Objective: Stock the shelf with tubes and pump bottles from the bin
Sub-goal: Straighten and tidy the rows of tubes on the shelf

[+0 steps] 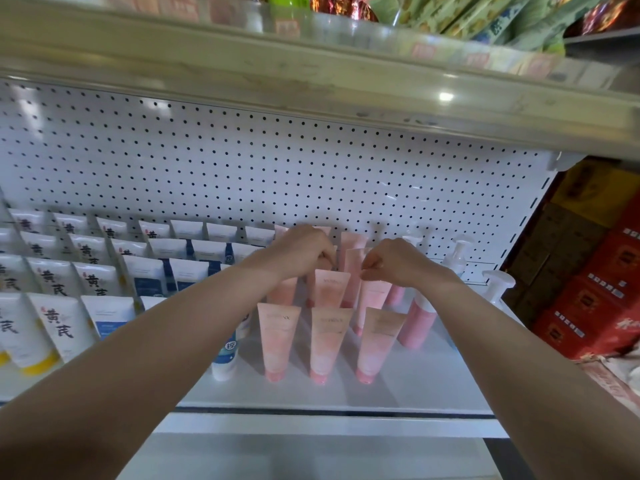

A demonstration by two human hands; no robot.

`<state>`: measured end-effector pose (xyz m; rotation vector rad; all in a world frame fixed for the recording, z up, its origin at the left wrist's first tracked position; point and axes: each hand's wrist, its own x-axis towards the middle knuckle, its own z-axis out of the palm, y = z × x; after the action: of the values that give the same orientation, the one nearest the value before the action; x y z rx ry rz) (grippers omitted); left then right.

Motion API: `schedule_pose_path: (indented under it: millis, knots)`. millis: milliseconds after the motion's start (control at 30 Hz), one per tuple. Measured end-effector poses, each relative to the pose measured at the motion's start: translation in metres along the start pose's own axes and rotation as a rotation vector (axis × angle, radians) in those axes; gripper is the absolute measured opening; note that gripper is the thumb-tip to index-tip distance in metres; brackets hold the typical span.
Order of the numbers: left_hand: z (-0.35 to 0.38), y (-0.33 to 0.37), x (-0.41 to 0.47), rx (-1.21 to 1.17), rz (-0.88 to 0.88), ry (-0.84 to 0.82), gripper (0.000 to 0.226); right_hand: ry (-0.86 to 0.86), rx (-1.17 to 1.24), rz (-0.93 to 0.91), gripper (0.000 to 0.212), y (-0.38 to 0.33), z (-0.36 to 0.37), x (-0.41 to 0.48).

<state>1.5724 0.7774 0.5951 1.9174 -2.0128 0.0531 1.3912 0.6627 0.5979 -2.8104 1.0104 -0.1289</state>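
Item: white shelf (311, 386), retail gondola, backed by a perforated pegboard (242, 168)

Stock, centre: pink tubes (327, 341) stood cap-down in three columns and several rows, crimped ends leaning back; the front row of three stood near the shelf lip, apart from one another

Stock, right: pink pump bottle (417, 323) just beside the right column of tubes, its head hidden behind the right forearm; two more white pump heads showed further right and behind

Stock, left: white tubes with yellow caps (38, 337), printed with dark characters, in ranked rows; next to them, white and blue tubes (225, 355), the nearest one touching the left forearm's outline

Left hand (304, 251): reached in over the back rows, knuckles up, fingers curled down over a covered tube (322, 264); whether it gripped that tube could not be told

Right hand (394, 261): reached in alongside, thumb and forefinger pinching the crimped top edge of the pinched tube (353, 278), which stood upright in the middle column, third row back

Surroundings: upper shelf (311, 81) overhead carrying snack packets (502, 19); red cartons (595, 299) stacked beyond the right end of the unit
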Motion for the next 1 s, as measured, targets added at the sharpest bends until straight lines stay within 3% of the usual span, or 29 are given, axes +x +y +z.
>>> schedule_pose_path:
  millis: [167,333,367,433,500,1000]
  knots:
    - [-0.018,-0.022,-0.013,0.058,-0.072,0.03,0.013,0.084,0.089,-0.082,0.02,-0.025,-0.003,0.002]
    - [-0.018,-0.038,-0.029,0.184,-0.113,-0.062,0.011,0.014,0.171,-0.112,0.02,-0.043,0.001,0.002]
    - [-0.016,-0.039,-0.031,0.202,-0.121,-0.084,0.015,-0.001,0.174,-0.11,0.021,-0.046,0.003,0.002]
    - [-0.012,-0.039,-0.035,0.202,-0.124,-0.123,0.042,-0.034,0.148,-0.112,0.022,-0.049,0.006,0.002]
    - [-0.011,-0.035,-0.038,0.193,-0.105,-0.136,0.051,-0.053,0.112,-0.122,0.02,-0.051,0.009,0.003]
    - [-0.01,-0.027,-0.039,0.155,-0.117,-0.154,0.05,-0.025,0.157,-0.149,0.019,-0.048,0.012,0.005]
